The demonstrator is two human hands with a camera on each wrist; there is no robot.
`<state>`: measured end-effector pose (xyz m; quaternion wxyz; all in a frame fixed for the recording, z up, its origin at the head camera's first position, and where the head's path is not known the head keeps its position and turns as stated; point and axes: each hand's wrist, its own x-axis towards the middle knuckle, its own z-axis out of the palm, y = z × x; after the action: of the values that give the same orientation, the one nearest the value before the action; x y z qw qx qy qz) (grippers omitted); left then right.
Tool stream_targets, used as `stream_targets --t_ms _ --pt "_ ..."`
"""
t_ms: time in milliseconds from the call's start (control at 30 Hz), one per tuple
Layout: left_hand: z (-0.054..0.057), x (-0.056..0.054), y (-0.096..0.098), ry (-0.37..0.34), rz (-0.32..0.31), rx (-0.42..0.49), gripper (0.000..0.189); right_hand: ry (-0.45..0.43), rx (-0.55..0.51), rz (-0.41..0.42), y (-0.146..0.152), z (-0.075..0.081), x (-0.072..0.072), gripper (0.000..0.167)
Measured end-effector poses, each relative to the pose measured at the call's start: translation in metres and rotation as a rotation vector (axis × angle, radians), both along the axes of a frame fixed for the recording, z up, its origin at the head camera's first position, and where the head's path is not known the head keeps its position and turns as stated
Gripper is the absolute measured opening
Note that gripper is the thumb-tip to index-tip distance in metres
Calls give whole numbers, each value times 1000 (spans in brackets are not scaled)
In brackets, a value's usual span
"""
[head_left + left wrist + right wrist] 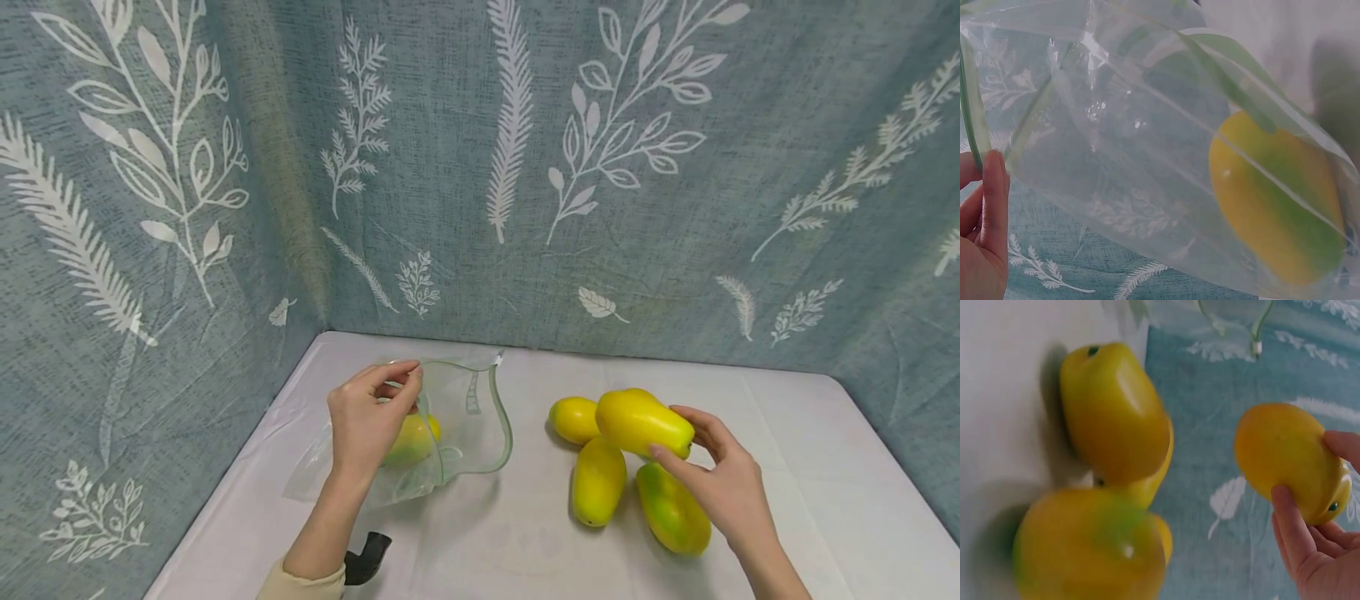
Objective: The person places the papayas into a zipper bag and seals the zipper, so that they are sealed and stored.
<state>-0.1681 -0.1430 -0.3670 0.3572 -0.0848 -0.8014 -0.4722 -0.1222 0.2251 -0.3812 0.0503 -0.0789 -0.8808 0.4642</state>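
My left hand [371, 417] pinches the green-edged rim of a clear plastic zip bag [471, 442] between thumb and fingertips, and the bag's mouth gapes toward the right. Inside lies a yellow-green mango [1279, 200], partly behind the hand in the head view. My right hand [727, 479] grips a yellow mango [641, 421] by its stem end, thumb on one side and fingers on the other. This fruit overlaps the group on the table in the head view: a small yellow mango [573, 419], a yellow one [598, 487] and a yellow-green one [675, 512].
A white cloth covers the table [517, 542]. Blue-grey curtains [442, 167] with white leaf prints rise behind it and along both sides. Beside the left forearm a black curved object [367, 558] shows, partly hidden by the sleeve [300, 583].
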Motion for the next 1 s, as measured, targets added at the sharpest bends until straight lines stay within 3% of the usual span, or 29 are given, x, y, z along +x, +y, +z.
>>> stream_targets --t_ms 367,700,1000 --pt "-2 -1 1 -16 -6 2 9 103 -116 136 -33 -2 -9 64" --pt "-2 0 5 -47 -17 4 8 107 -209 191 -65 -5 -18 58" --pt "-3 1 7 -61 -28 9 8 137 -149 226 -87 -7 -23 53"
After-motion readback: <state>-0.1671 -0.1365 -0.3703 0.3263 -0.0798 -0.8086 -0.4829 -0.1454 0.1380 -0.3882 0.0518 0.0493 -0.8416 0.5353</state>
